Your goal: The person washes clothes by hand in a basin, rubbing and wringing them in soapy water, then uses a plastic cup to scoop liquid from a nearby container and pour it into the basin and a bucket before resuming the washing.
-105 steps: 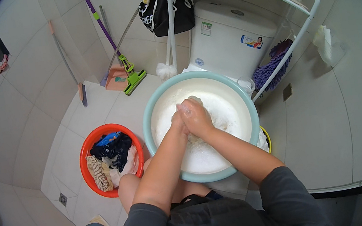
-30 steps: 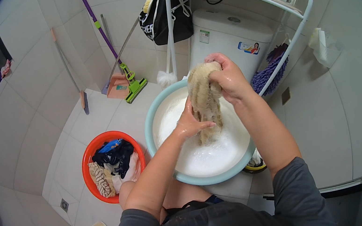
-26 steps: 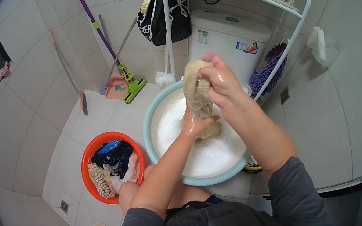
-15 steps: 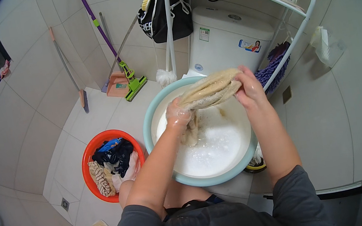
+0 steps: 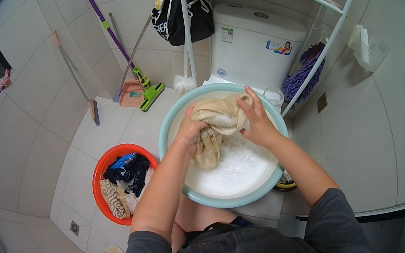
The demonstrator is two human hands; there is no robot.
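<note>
A wet beige cloth (image 5: 219,116), streaked with suds, is bunched up over a large round basin (image 5: 285,163) with a pale blue rim. My left hand (image 5: 189,128) is closed round its left side, and a fold hangs down from there toward the foamy water (image 5: 234,174). At the cloth's right end is my right hand (image 5: 257,120), its fingertips on the fabric and its thumb lower down, apart from the fingers. Whether the cloth is a towel or a garment I cannot tell.
On the floor at the left, a red-orange basin (image 5: 98,196) holds mixed clothes. Behind the big basin stand a white toilet (image 5: 255,38) and a white rack (image 5: 190,38). A green-and-purple mop (image 5: 149,90), a dustpan (image 5: 129,93) and a broom (image 5: 93,112) lean along the far wall.
The cloth was stretched out between both hands and is now bunched closer together. My right hand has come left and slightly lower; my left hand has shifted a little left and up.
</note>
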